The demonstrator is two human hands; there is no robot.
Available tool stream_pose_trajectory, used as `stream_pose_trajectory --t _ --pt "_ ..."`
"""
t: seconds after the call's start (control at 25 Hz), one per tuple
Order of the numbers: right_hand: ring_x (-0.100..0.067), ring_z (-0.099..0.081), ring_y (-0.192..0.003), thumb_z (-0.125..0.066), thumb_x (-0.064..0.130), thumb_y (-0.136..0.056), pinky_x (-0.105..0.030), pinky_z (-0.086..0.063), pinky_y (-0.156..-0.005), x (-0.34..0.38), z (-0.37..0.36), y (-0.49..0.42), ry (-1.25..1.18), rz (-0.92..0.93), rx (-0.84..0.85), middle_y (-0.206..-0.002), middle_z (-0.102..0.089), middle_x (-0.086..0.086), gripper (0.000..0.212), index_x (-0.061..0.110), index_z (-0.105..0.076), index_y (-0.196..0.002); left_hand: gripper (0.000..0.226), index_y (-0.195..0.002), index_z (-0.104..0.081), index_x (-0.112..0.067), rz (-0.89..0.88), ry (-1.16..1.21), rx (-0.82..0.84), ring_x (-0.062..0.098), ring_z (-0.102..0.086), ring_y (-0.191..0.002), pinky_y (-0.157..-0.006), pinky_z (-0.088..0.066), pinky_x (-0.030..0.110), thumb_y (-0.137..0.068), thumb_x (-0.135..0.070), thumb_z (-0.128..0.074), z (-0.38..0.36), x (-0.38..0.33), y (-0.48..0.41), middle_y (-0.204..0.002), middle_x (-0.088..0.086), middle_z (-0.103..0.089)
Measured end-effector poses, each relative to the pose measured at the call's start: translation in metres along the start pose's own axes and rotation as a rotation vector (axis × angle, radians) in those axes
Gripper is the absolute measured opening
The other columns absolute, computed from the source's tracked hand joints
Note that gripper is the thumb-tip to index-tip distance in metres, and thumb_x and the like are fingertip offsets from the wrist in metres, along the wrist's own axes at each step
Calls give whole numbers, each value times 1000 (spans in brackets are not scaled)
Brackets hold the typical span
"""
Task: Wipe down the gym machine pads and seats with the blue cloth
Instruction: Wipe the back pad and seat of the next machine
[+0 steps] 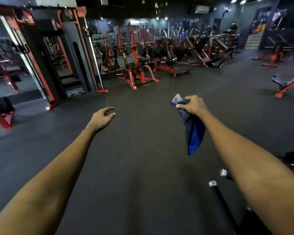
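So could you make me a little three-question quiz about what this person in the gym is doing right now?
1. True or false: the right hand grips the crumpled blue and grey cloth.
2. What is the open left hand holding? A) a spray bottle B) nothing C) a dumbbell
3. Fill in: the cloth hangs over the dark rubber ____, touching no machine pad.

Key: 1 true; 2 B; 3 floor.

Dark rubber floor (pixel 143 167), bare through the centre. Red-framed machines (pixel 137 72) stand on it along the far side; a cable tower (pixel 61 53) stands at left.
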State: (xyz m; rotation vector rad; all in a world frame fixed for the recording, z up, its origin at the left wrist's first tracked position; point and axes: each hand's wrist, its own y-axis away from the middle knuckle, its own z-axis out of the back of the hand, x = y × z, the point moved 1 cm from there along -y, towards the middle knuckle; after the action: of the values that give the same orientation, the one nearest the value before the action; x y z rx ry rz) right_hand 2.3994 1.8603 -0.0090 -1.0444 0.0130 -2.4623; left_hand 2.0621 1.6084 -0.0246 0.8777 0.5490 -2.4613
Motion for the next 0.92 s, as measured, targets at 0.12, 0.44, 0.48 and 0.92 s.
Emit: stream_pose_trajectory --t 0.12,0.44,0.48,0.92 --pt "-25 -65 -103 -81 52 -77 -37 -53 -88 36 -27 -44 -27 29 -19 -105 -72 -6 43 22 -74 -107 43 -141 -58 -27 -12 14 -18 26 -54 -132 -107 -41 36 -99 -37 -60 22 19 -52 -143 7 -59" --pt "-24 -65 -101 -81 51 -78 -35 -52 -88 82 -100 -208 -77 85 -25 -102 -71 -4 38 23 -73 -103 43 -142 -56 -30 -36 2 -29 26 -50 -136 -108 -37 35 -100 -37 -60 32 76 -217 -148 4 -54" --pt "-23 -65 -100 -81 51 -77 -34 -51 -86 86 -109 -234 -95 92 -29 -100 -71 -4 38 23 -73 -101 43 -142 -56 -31 -38 6 -36 25 -49 -136 -109 -37 36 -99 -37 -60 31 82 -243 -148 4 -54" --pt "-19 -63 -100 -84 51 -76 -25 -42 -79 121 -203 -506 -191 58 5 -106 -69 -2 52 15 -70 -110 45 -143 -54 -28 -23 -37 -15 26 -49 -136 -110 -37 37 -100 -35 -61 22 141 -515 -147 5 -54"
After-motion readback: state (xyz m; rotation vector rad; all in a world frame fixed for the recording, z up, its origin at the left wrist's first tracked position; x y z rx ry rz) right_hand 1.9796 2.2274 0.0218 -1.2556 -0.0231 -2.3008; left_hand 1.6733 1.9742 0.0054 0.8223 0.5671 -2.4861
